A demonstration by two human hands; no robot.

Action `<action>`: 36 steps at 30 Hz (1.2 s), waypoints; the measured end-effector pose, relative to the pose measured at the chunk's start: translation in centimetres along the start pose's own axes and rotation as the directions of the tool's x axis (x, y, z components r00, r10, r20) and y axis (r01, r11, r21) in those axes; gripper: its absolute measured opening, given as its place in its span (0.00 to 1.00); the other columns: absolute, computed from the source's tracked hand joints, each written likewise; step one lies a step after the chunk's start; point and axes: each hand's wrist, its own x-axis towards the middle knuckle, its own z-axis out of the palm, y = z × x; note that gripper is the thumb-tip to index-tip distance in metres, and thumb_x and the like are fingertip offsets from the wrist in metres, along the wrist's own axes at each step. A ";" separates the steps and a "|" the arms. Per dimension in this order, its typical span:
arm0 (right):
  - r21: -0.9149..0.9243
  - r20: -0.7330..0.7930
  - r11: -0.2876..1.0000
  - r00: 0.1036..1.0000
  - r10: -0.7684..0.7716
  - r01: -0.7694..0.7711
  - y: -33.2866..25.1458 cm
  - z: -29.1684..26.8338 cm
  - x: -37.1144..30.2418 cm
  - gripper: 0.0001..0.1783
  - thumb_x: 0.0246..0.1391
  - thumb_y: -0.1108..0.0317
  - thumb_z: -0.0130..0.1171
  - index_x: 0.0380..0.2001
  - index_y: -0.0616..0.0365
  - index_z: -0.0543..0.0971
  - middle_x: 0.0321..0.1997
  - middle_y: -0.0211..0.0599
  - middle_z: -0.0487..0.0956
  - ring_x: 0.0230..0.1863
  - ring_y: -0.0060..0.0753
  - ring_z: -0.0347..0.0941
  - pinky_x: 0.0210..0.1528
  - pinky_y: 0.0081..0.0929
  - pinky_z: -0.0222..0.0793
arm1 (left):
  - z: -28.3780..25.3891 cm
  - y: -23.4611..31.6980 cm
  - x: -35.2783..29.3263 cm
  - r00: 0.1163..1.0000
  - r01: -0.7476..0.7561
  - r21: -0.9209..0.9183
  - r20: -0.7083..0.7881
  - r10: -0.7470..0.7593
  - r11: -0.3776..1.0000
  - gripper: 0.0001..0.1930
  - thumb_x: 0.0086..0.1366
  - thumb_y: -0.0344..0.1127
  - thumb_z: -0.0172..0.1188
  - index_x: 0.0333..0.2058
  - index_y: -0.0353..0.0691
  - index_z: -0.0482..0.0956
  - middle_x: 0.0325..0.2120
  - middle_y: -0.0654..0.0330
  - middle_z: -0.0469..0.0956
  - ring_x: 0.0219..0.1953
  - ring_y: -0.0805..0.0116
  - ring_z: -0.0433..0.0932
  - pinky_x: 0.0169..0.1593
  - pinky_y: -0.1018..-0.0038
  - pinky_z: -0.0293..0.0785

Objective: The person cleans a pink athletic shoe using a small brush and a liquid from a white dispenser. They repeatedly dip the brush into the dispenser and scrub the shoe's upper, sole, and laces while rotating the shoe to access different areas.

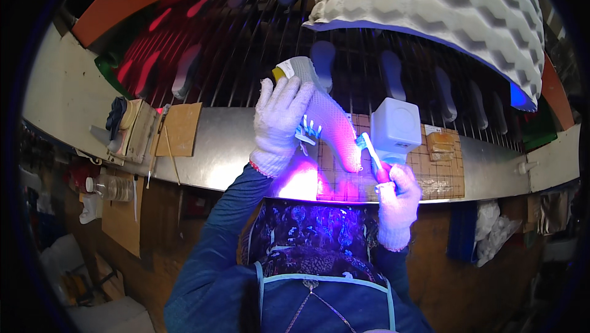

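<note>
My left hand (281,118), in a white knit glove, is closed round the side of a grey knit shoe upper (335,121) with white laces. A pale tag and a yellow patch show at its far end, and its near end points toward me under pinkish light. In my gloved right hand (398,201) is a toothbrush (373,156) with a white neck and a red handle. Its blue bristles are at the upper's right edge; whether they touch I cannot tell. Just beyond the brush stands a white square plastic container (396,125).
Beyond the metal ledge (230,142) runs a rack of rods (246,44) carrying several shoe soles (187,70). A white textured hood (430,7) overhangs the right side. Gridded cardboard (445,176) lies under the work, with a yellowish block (440,144) on it. Thin sticks (169,155) lean at left.
</note>
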 end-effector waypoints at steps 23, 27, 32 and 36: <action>-0.115 -0.009 0.991 0.997 -0.076 0.074 0.3 -2.0 -0.6 0.10 0.53 0.78 0.65 0.40 0.69 0.84 0.37 0.37 0.77 0.38 0.27 0.73 0.41 0.24 0.68 | -0.4 -0.6 0.1 0.988 0.020 0.088 0.154 -0.034 0.996 0.22 0.54 0.32 0.64 0.50 0.44 0.79 0.42 0.59 0.78 0.47 0.60 0.79 0.63 0.49 0.67; -0.170 -0.012 0.971 0.985 -0.174 0.169 0.5 -1.4 0.9 0.09 0.51 0.80 0.64 0.37 0.68 0.84 0.35 0.39 0.78 0.36 0.31 0.75 0.39 0.26 0.69 | -0.4 -0.3 0.2 0.993 -0.018 0.100 0.121 0.006 0.995 0.22 0.54 0.32 0.64 0.51 0.43 0.79 0.42 0.58 0.79 0.47 0.59 0.79 0.63 0.49 0.67; -0.170 -0.047 0.957 0.968 -0.248 0.237 0.9 -0.6 2.6 0.07 0.47 0.80 0.66 0.33 0.65 0.84 0.34 0.40 0.80 0.34 0.37 0.77 0.37 0.31 0.70 | -0.5 -0.7 0.2 0.987 -0.032 0.079 0.157 0.020 0.996 0.22 0.55 0.33 0.62 0.51 0.41 0.79 0.43 0.54 0.79 0.48 0.56 0.79 0.63 0.47 0.66; -0.174 -0.045 0.943 0.955 -0.294 0.282 0.9 -0.5 2.9 0.05 0.46 0.82 0.66 0.30 0.65 0.82 0.33 0.39 0.79 0.33 0.36 0.76 0.35 0.31 0.69 | -0.4 -1.3 0.3 0.992 -0.030 0.073 0.123 0.021 0.997 0.29 0.48 0.35 0.70 0.53 0.43 0.80 0.47 0.52 0.83 0.51 0.49 0.81 0.63 0.47 0.65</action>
